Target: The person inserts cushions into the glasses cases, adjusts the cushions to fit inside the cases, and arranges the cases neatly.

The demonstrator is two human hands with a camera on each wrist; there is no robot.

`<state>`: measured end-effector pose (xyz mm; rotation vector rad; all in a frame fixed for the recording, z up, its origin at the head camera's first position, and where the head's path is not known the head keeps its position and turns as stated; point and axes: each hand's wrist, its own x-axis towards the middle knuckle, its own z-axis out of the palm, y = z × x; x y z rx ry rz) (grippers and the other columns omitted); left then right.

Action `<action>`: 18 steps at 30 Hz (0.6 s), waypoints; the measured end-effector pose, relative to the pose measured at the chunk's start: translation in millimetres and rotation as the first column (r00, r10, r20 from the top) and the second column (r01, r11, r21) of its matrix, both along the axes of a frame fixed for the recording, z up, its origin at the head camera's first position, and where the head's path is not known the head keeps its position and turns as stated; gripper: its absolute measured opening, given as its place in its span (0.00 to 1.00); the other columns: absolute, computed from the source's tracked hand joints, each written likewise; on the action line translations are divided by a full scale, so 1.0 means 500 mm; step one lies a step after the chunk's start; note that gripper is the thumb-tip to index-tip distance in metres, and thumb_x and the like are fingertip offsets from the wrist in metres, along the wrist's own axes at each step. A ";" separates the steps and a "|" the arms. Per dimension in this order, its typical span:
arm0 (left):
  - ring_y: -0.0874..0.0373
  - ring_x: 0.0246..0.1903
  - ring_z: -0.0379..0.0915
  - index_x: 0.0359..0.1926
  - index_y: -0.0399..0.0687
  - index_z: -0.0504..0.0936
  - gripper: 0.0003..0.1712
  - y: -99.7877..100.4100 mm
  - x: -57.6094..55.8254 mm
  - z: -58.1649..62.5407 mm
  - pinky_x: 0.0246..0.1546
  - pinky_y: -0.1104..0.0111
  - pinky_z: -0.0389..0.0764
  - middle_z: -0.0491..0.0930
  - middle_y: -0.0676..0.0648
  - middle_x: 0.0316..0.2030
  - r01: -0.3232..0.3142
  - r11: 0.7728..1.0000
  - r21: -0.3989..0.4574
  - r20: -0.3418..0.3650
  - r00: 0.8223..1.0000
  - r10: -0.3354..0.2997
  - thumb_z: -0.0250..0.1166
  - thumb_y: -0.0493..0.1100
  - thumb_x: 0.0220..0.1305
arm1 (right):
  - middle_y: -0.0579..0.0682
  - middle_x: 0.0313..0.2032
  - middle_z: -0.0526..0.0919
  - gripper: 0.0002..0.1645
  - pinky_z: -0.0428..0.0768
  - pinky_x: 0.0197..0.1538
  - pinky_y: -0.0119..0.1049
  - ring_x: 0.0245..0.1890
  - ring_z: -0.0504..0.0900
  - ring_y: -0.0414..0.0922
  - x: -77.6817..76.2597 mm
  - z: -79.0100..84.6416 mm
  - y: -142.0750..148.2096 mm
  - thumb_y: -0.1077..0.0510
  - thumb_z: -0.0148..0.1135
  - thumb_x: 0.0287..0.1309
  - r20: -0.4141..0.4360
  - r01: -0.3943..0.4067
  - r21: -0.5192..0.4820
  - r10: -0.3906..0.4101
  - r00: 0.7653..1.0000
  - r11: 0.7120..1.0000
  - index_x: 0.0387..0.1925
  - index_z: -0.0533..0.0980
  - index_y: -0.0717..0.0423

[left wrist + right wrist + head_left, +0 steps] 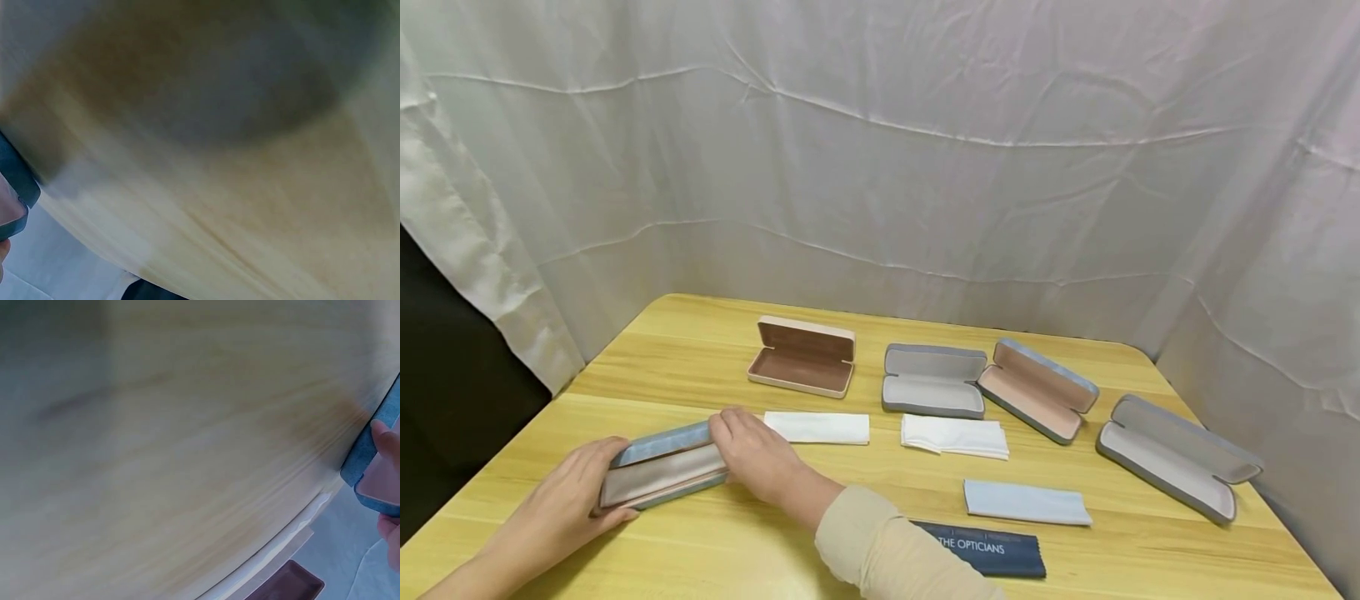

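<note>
A blue glasses case [664,444] with a pale lining is at the left of the table, its lid partly raised. Whether the light strip inside is lining or a cloth, I cannot tell. My left hand [559,493] grips the case's left end, thumb below and fingers on the lid side. At the right end, my right hand [754,452] holds the case with its fingers over the lid edge. The left wrist view catches only a corner of the case [19,178]. In the right wrist view, fingertips [386,439] lie on the blue case [361,456].
Behind stand several opened glasses cases: a beige one [801,375], a grey one [932,396], a blue one with pink lining [1030,400] and another grey one [1165,471]. Folded cloths lie in front: white [817,427], white [955,436], light blue [1026,502], navy [1011,562].
</note>
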<state>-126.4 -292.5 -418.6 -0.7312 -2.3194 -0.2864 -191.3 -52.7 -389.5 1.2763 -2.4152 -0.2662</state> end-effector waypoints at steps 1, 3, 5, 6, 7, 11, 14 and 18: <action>0.46 0.39 0.67 0.47 0.27 0.68 0.49 0.000 0.000 0.000 0.60 0.91 0.38 0.73 0.34 0.40 0.002 1.000 -0.001 -0.003 1.000 -0.002 0.37 0.73 0.58 | 0.48 0.54 0.70 0.45 0.59 0.67 0.26 0.60 0.69 0.41 0.000 0.000 0.000 0.39 0.67 0.44 -0.004 0.000 0.000 0.000 1.000 1.000 0.57 0.59 0.56; 0.46 0.39 0.67 0.47 0.27 0.68 0.49 0.000 0.000 -0.001 0.60 0.91 0.38 0.73 0.35 0.40 0.003 1.000 -0.001 -0.005 1.000 -0.003 0.37 0.73 0.58 | 0.47 0.54 0.70 0.45 0.60 0.67 0.26 0.60 0.70 0.41 0.001 0.000 -0.001 0.39 0.67 0.43 -0.016 0.000 0.003 0.000 1.000 1.000 0.57 0.59 0.56; 0.47 0.38 0.67 0.47 0.27 0.68 0.49 0.000 0.001 -0.001 0.60 0.91 0.39 0.73 0.35 0.40 0.001 1.000 -0.003 -0.004 1.000 -0.001 0.37 0.73 0.58 | 0.47 0.53 0.71 0.45 0.61 0.66 0.26 0.59 0.70 0.41 0.001 0.000 -0.002 0.38 0.67 0.43 -0.031 0.000 0.006 0.001 1.000 1.000 0.56 0.60 0.55; 0.47 0.38 0.67 0.47 0.27 0.68 0.49 0.000 0.001 -0.001 0.60 0.91 0.39 0.73 0.35 0.40 0.000 1.000 -0.004 -0.004 1.000 0.000 0.37 0.73 0.58 | 0.47 0.53 0.71 0.45 0.61 0.66 0.26 0.59 0.70 0.41 0.001 0.000 -0.002 0.38 0.67 0.43 -0.038 -0.001 0.006 0.002 0.999 1.000 0.56 0.60 0.55; 0.47 0.38 0.67 0.47 0.27 0.68 0.49 -0.001 0.002 -0.001 0.60 0.91 0.39 0.74 0.36 0.40 0.002 1.000 -0.005 -0.005 1.000 -0.002 0.37 0.73 0.58 | 0.47 0.52 0.71 0.44 0.61 0.66 0.25 0.58 0.71 0.40 0.001 -0.001 -0.002 0.38 0.67 0.43 -0.042 -0.002 0.007 0.003 0.999 1.000 0.56 0.61 0.55; 0.47 0.38 0.68 0.48 0.28 0.68 0.49 0.000 0.003 -0.001 0.60 0.91 0.39 0.74 0.36 0.40 -0.004 1.000 -0.013 -0.003 1.000 0.004 0.37 0.73 0.58 | 0.46 0.52 0.72 0.44 0.62 0.66 0.25 0.58 0.71 0.40 0.002 0.000 -0.003 0.38 0.67 0.42 -0.038 -0.005 0.002 0.005 0.999 1.000 0.56 0.62 0.55; 0.47 0.38 0.68 0.48 0.28 0.68 0.49 0.000 0.003 -0.001 0.60 0.91 0.38 0.74 0.36 0.40 -0.005 1.000 -0.014 -0.004 1.000 0.005 0.37 0.73 0.57 | 0.46 0.51 0.72 0.43 0.62 0.66 0.25 0.58 0.71 0.40 0.002 0.000 -0.002 0.38 0.68 0.42 -0.030 -0.006 -0.004 0.006 1.000 1.000 0.55 0.62 0.54; 0.47 0.38 0.67 0.48 0.28 0.68 0.49 0.000 0.003 0.001 0.60 0.92 0.38 0.74 0.37 0.40 -0.003 1.000 -0.014 -0.006 1.000 0.003 0.37 0.73 0.57 | 0.46 0.51 0.72 0.42 0.63 0.65 0.25 0.57 0.72 0.40 0.002 0.000 -0.002 0.38 0.68 0.42 -0.032 -0.006 -0.008 0.006 0.999 1.000 0.54 0.62 0.54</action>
